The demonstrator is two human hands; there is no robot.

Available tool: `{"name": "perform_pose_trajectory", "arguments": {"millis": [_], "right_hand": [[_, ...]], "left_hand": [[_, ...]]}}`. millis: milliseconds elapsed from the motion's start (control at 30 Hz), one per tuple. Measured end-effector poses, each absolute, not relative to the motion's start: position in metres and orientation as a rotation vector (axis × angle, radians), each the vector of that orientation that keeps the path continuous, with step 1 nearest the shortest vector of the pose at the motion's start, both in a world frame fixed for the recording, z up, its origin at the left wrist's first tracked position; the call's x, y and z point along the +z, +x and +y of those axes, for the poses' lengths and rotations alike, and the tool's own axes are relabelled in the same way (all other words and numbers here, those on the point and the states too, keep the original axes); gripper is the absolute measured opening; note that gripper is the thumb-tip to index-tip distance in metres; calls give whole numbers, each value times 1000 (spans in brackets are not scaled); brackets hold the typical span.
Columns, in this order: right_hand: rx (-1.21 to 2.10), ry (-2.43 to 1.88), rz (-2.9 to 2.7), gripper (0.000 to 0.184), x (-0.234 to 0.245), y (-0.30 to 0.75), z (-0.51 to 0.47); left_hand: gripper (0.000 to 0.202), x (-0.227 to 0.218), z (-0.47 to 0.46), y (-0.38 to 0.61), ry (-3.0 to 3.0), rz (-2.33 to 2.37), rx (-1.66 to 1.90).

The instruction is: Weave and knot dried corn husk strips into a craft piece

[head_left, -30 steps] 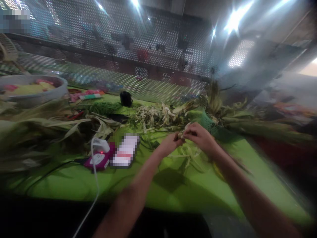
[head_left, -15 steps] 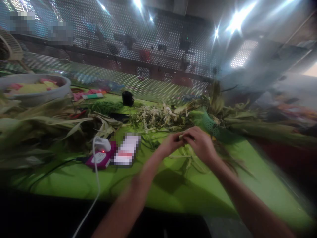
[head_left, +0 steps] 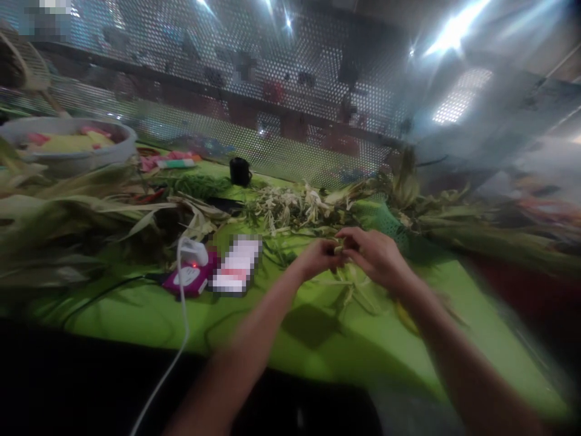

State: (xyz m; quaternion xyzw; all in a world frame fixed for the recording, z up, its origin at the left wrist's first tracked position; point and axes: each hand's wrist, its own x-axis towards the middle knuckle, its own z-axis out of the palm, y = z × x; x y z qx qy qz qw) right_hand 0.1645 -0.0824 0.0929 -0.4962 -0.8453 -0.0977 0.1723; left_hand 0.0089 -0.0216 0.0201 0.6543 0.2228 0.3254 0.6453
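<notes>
Perforated metal screening (head_left: 281, 121) backs the lime-green worktop (head_left: 318, 357). Left hand (head_left: 318, 257) and right hand (head_left: 376, 254) meet fingertip to fingertip above the worktop. Each grip is closed to a pinch on one small pale leaf strip (head_left: 338, 247), which sits between the two hands; blur hides finer finger detail. Directly below the grip, loose green leaves (head_left: 349, 287) lie on the worktop. Beyond the grip lies a pile of pale leaf scraps (head_left: 290, 209), with a black cup (head_left: 239, 171) farther back. Just right of the grip is a green mesh basket (head_left: 385, 221). Well left of the grip, a magenta device (head_left: 190, 278) carries a white cable (head_left: 181, 339).
</notes>
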Motion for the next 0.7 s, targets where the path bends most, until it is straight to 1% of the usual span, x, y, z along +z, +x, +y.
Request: {"name": "perform_pose_trajectory", "arguments": {"millis": [133,300,433,533,700], "right_hand": [[-336,-1392,-2524,31,98,164,-78],[-354,-1337,-2446,17,91,156,-79],[-140,-1294,-2131,16,90,159,-85],[-38,-1357,-1844,12,92,168,-87],[192,-1561,-1860,19,94,176,-80]], "left_hand": [[25,17,-21,9,1499,457,737],[24,11,-20,14,1428,418,754],[33,14,-21,14,1313,413,777],[40,18,-22,13,1262,430,795],[42,20,-22,12,1284,486,793]]}}
